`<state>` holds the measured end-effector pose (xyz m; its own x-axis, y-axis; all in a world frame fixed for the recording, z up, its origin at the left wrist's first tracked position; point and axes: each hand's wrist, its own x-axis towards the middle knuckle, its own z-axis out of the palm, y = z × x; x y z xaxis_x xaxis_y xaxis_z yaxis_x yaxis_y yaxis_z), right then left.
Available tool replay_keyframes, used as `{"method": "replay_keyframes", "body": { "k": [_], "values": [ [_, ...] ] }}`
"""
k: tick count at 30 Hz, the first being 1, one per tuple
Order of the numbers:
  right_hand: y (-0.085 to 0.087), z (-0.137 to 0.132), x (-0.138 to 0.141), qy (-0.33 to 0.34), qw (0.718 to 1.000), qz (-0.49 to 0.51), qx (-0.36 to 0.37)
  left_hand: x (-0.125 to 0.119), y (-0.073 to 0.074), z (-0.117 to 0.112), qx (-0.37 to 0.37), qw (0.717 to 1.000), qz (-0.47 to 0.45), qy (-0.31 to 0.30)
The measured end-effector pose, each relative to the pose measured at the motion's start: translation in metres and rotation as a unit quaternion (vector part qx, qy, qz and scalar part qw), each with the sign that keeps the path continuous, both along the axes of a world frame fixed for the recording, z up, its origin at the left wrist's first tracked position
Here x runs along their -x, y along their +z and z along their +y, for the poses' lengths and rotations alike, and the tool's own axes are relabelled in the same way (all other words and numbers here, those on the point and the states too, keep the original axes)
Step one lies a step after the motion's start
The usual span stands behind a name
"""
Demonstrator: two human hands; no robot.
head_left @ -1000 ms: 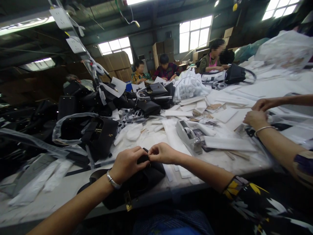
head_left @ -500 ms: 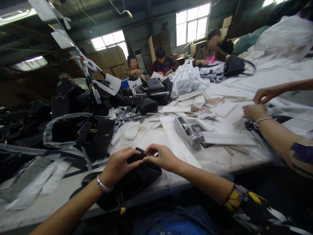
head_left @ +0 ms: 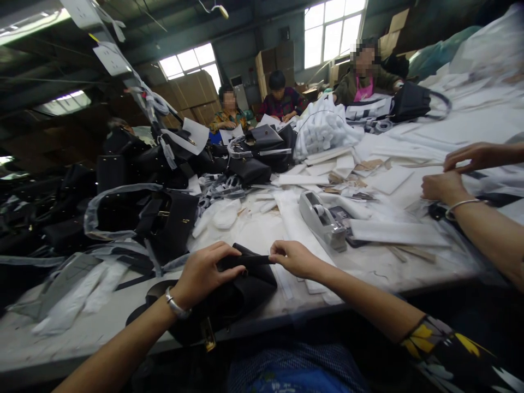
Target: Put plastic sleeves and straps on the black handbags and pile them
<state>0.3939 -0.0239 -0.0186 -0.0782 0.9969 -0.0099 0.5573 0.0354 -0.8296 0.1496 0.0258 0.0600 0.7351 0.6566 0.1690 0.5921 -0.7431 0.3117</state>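
A black leather handbag [head_left: 241, 292] lies at the near edge of the white table [head_left: 262, 234], right in front of me. My left hand [head_left: 202, 273] is closed round the bag's top edge, thumb on a black strap [head_left: 248, 261]. My right hand [head_left: 297, 257] pinches the other end of that strap, which runs straight between the two hands. A silver bangle sits on my left wrist. A small gold tag [head_left: 208, 341] hangs from the bag over the table edge.
A grey tape dispenser [head_left: 321, 219] stands just beyond my right hand among white paper strips. Black bags in clear plastic [head_left: 147, 215] pile up at left. Another person's two hands [head_left: 450, 174] work at right. Three people sit at the far end.
My hands were together on the bag's top. My right hand has moved right, away from the left, and the black strap is now drawn out straight between them.
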Motion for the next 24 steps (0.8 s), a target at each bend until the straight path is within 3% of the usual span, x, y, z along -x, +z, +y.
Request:
{"method": "replay_keyframes", "body": {
  "k": [11,17,19,22,24],
  "values": [
    [-0.023,0.001,-0.015,-0.067,0.990,-0.119,0.023,0.000,0.001,0.002,-0.001,1.000,-0.007,-0.014],
    [-0.019,-0.007,-0.015,-0.089,0.984,-0.152,-0.004,-0.001,0.001,0.003,0.020,1.000,-0.014,-0.003],
    [-0.013,-0.011,-0.005,-0.082,0.986,-0.126,-0.068,-0.001,0.004,0.002,0.039,0.999,-0.021,0.003],
    [-0.004,-0.012,0.020,-0.030,0.984,-0.009,-0.177,-0.003,0.010,-0.001,0.074,0.997,-0.021,0.005],
    [-0.002,-0.009,0.036,-0.009,0.979,0.068,-0.193,-0.004,0.014,-0.002,0.094,0.995,-0.016,0.019]
  ]
}}
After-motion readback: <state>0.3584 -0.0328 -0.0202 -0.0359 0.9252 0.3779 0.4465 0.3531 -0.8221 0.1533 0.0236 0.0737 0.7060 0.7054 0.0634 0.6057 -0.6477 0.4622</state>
